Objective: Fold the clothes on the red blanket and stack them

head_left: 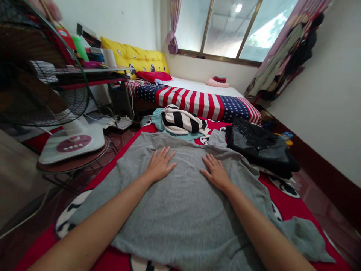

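Observation:
A grey long-sleeved shirt (183, 210) lies spread over a red patterned blanket (118, 259), its collar end away from me. Flat on its upper left part rests my left hand (160, 164), fingers spread. My right hand (216, 172) lies on the upper right part, also with fingers apart. Neither hand grips the cloth. One sleeve stretches out at the lower right, with wrinkles across the fabric. Just beyond the collar sits a bunched black-and-white striped garment (182, 119) on light blue cloth (158, 119). Dark folded clothes (256, 145) are stacked to the right.
On the left a fan (72, 141) stands on a round stool (93, 156), beside a cluttered desk (93, 70). Behind is a bed with a stars-and-stripes cover (194, 103) and a yellow cushion (138, 56). Clothes (284, 64) hang on the right by the window.

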{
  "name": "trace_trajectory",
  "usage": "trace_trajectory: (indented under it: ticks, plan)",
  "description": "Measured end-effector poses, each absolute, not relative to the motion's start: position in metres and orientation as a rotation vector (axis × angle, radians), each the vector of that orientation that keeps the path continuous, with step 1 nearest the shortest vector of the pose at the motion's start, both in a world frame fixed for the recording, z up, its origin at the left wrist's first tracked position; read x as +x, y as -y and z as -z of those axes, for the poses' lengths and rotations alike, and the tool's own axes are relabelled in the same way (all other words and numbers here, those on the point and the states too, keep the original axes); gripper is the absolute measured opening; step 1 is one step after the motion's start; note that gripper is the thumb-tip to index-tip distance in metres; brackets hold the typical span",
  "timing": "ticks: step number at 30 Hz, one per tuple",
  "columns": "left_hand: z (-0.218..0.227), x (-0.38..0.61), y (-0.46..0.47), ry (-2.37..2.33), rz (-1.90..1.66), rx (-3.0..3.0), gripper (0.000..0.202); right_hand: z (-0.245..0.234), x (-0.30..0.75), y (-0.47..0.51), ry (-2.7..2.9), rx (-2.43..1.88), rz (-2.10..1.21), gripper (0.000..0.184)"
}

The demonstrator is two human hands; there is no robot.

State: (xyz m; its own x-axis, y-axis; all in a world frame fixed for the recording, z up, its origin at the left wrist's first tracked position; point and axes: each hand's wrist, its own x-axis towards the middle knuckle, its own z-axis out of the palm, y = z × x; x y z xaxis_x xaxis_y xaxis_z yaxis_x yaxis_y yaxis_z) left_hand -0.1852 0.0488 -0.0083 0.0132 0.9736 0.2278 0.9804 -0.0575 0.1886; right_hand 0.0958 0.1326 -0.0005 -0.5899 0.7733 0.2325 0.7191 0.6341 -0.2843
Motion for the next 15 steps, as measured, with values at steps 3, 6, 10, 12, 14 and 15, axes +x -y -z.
trace_trajectory:
  ticks: [3,6,10,12,14,15]
  plan:
    - [0.007,-0.184,-0.049,2.154,0.467,-2.232,0.058,0.008,0.092,-0.137,2.595,-1.382,-0.035,0.059]
    - [0.007,-0.185,-0.048,2.161,0.461,-2.261,0.06,0.009,0.092,-0.138,2.625,-1.429,0.081,0.059]
    - [0.002,-0.197,-0.033,2.121,0.437,-2.377,0.058,0.007,0.093,-0.135,2.647,-1.433,0.131,0.059]
    - [-0.004,-0.211,-0.015,2.06,0.529,-2.496,0.055,0.007,0.093,-0.135,2.643,-1.431,0.141,0.058]
    - [-0.012,-0.23,0.008,2.032,0.707,-2.489,0.048,0.008,0.093,-0.135,2.636,-1.426,0.147,0.058]
    - [-0.016,-0.24,0.02,2.062,0.776,-2.395,0.044,0.008,0.093,-0.135,2.631,-1.424,0.149,0.058]
